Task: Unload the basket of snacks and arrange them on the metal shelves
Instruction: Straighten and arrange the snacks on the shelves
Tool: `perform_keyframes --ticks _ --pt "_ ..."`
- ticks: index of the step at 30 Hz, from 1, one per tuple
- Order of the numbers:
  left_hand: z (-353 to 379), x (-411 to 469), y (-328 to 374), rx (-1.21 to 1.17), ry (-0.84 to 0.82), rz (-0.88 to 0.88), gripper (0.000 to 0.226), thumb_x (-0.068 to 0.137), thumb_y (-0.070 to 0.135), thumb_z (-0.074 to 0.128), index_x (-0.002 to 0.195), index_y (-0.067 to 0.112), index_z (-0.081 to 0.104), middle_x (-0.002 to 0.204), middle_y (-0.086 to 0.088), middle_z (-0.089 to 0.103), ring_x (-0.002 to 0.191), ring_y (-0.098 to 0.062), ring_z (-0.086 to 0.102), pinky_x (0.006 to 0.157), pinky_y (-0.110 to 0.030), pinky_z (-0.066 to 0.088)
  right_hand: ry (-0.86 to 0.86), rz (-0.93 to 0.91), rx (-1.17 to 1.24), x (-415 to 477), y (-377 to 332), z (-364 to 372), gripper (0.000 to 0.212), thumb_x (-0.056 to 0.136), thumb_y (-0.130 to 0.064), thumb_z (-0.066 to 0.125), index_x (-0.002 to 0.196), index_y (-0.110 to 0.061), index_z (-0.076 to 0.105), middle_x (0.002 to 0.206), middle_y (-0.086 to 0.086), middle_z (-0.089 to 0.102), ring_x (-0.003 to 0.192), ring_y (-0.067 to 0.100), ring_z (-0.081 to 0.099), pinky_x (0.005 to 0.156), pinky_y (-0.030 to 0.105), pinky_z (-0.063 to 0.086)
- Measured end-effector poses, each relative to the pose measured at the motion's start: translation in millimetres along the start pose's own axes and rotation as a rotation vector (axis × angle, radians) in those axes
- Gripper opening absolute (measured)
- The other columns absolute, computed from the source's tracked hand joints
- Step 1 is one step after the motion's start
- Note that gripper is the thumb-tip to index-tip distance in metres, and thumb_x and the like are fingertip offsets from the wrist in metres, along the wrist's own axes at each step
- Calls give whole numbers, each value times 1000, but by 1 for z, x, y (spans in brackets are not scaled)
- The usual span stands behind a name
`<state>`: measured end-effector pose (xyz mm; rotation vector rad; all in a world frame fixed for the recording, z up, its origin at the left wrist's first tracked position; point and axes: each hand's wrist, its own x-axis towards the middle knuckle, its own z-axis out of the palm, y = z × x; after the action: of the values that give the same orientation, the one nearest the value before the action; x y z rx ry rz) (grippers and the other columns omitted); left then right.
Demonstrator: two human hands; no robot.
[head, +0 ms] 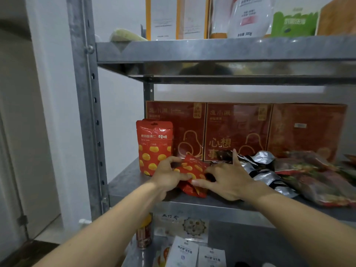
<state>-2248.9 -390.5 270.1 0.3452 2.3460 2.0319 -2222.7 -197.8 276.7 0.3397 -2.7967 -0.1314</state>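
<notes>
A red snack pouch with yellow spots (194,170) lies tilted on the middle metal shelf (127,180). My left hand (169,174) grips its left edge, thumb on top. My right hand (229,180) pinches its right side with thumb and fingers, index finger raised. Just left of it, a matching red pouch (154,147) stands upright with another one behind it. The basket is out of view.
Three dark red boxes (238,130) line the back of the shelf. Silver and dark snack bags (269,170) lie heaped to the right. The upper shelf (212,51) holds white, orange and green packages. Below are white pouches (185,253) and a can (144,232). The shelf's grey upright post (90,112) stands left.
</notes>
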Motion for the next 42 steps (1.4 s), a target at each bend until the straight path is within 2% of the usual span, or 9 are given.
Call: perform_keyframes --ticks 6,12,17,20,22,24,26,36,42 --pt "-17 -15 -17 -186 159 -4 57 72 2 82 118 26 57 109 -2 67 101 -22 65 90 -41 55 30 42 137 -1 -1 -5 100 72 -94 1 139 -36 48 121 -5 68 132 18 49 113 60 -22" --pt "-39 -32 -29 -359 260 61 57 75 -5 77 122 22 57 110 -2 65 99 -23 66 85 -49 57 92 115 196 4 -11 0 104 69 -96 4 147 -32 33 112 -1 71 128 20 54 112 59 -25" --pt "-50 -40 -34 -347 213 154 70 76 -4 76 134 27 53 113 5 64 109 -19 63 91 -48 55 184 109 450 10 -38 -2 70 78 -87 27 126 -39 49 108 -17 71 125 13 55 112 53 -28" --pt "-58 -40 -38 -309 154 216 70 78 -1 75 137 28 52 122 8 61 116 -17 60 89 -42 57 209 123 738 20 -48 1 47 82 -72 56 113 -37 53 90 -18 74 113 8 61 118 56 -13" --pt "-64 -38 -38 -197 156 275 67 80 2 75 138 26 51 122 8 61 112 -12 60 83 -29 58 210 85 912 28 -54 3 46 74 -66 66 110 -40 53 82 -17 74 100 7 66 117 59 18" --pt "-68 -34 -37 -74 191 315 64 82 1 73 137 23 49 115 11 59 103 -5 59 72 -16 56 229 77 989 35 -63 4 41 74 -52 74 108 -41 53 80 -11 74 90 9 69 103 51 44" --pt "-71 -28 -39 12 234 340 62 84 1 71 136 25 47 113 10 57 103 -4 56 67 -14 52 242 88 1039 43 -73 6 35 80 -35 77 107 -37 55 85 -4 73 87 14 70 90 48 54" --pt "-89 -2 -41 112 281 338 55 92 2 61 131 35 40 110 8 52 106 -13 55 85 -29 53 243 148 1090 65 -105 13 31 88 -14 73 107 -28 52 100 5 68 90 22 70 80 42 60" --pt "-91 3 -44 145 272 333 54 95 8 59 137 33 37 116 8 51 107 -10 53 77 -16 49 261 159 1079 66 -108 12 31 91 -11 69 109 -27 50 99 2 65 88 20 68 80 36 60"
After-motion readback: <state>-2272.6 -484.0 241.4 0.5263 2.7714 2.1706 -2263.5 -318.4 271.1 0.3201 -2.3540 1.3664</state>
